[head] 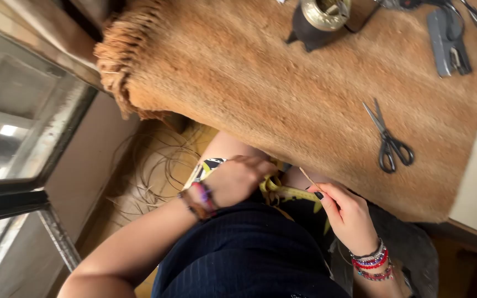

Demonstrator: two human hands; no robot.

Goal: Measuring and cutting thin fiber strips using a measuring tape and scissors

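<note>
A small yellow woven piece is gripped in the lap by the left hand, a thin strand is pinched by the right hand, and only little seems woven.

Table covered by a tan fringed rug. On it: black scissors at right. Brass-topped pot and grey tools along top edge.

This looks like a small craft workshop. A counter is covered with a coarse tan fringed woven mat, on which lie black-handled steel scissors, a grey hand stapler and a dark pot with a brass rim. Loose coils of thin cane strands lie on the floor beside a glass-fronted cabinet.
</note>
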